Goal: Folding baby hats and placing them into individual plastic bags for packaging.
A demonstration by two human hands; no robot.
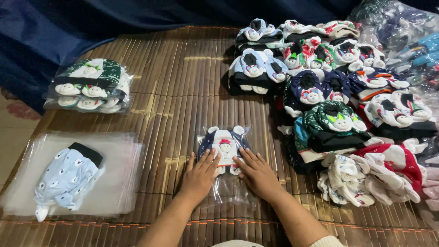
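1. My left hand (pixel 199 176) is flat, palm down, fingers spread and open. Fingertips press the lower left part of the clear bag (pixel 225 158); it grips nothing.
2. My right hand (pixel 257 174) is the same: open, flat, fingers fanned, resting on the lower right of that bag.
3. The bag holds a folded dark blue and white baby garment (pixel 224 145) with a small animal face on it. It lies on the bamboo mat (pixel 183 91), near the middle, straight in front of me, between both hands.
4. To the left, a stack of empty clear bags (pixel 114 183) with a light blue printed garment (pixel 66 178) lying on top, well apart from my hands.
5. At far left, a pile of already bagged garments (pixel 89 84).
6. On the right, a big heap of unbagged garments (pixel 343 105) in mixed colours, near my right hand but not touching it.
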